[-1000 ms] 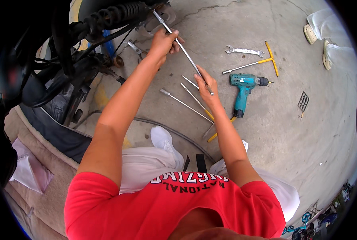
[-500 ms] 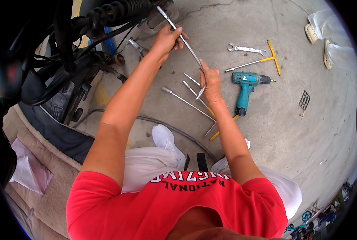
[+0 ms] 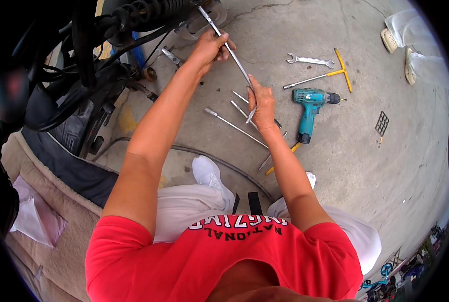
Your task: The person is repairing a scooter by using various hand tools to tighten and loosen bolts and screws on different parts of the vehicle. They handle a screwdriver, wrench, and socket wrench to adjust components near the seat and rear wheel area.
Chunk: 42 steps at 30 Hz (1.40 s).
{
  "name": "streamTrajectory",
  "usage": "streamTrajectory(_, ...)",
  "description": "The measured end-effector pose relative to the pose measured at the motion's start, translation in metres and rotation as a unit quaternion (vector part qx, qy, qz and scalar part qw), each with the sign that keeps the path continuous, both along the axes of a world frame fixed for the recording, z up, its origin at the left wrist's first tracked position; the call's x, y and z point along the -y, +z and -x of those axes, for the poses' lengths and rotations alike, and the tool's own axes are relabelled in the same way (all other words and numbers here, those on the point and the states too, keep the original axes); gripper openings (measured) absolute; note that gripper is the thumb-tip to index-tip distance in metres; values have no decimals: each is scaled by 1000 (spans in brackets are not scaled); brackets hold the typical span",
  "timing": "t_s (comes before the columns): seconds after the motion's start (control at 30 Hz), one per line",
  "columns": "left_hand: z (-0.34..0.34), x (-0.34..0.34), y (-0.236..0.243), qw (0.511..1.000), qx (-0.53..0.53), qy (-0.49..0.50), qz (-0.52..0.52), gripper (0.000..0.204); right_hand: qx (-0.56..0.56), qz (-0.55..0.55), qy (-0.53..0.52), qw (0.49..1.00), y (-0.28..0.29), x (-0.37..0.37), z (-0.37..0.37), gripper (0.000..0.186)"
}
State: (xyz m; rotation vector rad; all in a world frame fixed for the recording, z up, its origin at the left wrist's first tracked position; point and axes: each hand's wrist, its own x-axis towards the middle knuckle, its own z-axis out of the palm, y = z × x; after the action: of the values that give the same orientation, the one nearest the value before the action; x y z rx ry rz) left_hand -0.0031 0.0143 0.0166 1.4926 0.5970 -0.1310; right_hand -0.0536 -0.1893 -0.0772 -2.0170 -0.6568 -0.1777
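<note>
Chrome all along, the long tool is easy to spot, since it's held on a slant across two bare hands. Near its upper end the shaft is pinched by the left grip, thumb on one side, fingers loosely curled on the other. Lower down, the tool is wrapped by the right grip, and a bit of its end is left poking out below. Up past the left grip, the top end is held right by some dark vehicle parts with a coil spring; whether anything's actually touched up there can't be told.

Just left of the left grip, pliers are partly blocked by the forearm. Off to the right of the right grip, a teal cordless drill is laid on the concrete floor, with an open-ended wrench and a yellow T-handled tool set down above it. Farther right, a small black grid piece is seen. Below and left of the right grip, a thin socket-ended rod is laid out, its far end covered by the forearm.
</note>
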Motion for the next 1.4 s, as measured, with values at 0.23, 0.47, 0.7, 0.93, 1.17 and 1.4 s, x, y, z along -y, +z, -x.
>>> streamTrajectory(0.23, 50, 17, 3, 740, 244, -226, -584, 41, -6, 9, -8, 1000, 20, 10, -16, 37)
streamTrajectory(0.47, 60, 93, -22, 688, 418, -388, -448, 56, 19, -32, 11, 999, 4, 2, -5, 41)
streamTrajectory(0.7, 47, 118, -32, 763, 351, -339, -422, 16, -4, -41, 31, 999, -3, 10, -9, 44)
streamTrajectory(0.93, 44, 129, -27, 764, 262, -356, -469, 15, 12, -34, 36, 999, -10, 12, -14, 43)
streamTrajectory(1.17, 48, 128, -25, 765, 345, -314, -444, 19, 29, -29, 40, 998, -10, 23, -10, 42)
streamTrajectory(1.4, 46, 122, -27, 756, 343, -357, -429, 31, 51, -20, 44, 998, -17, 31, -18, 42)
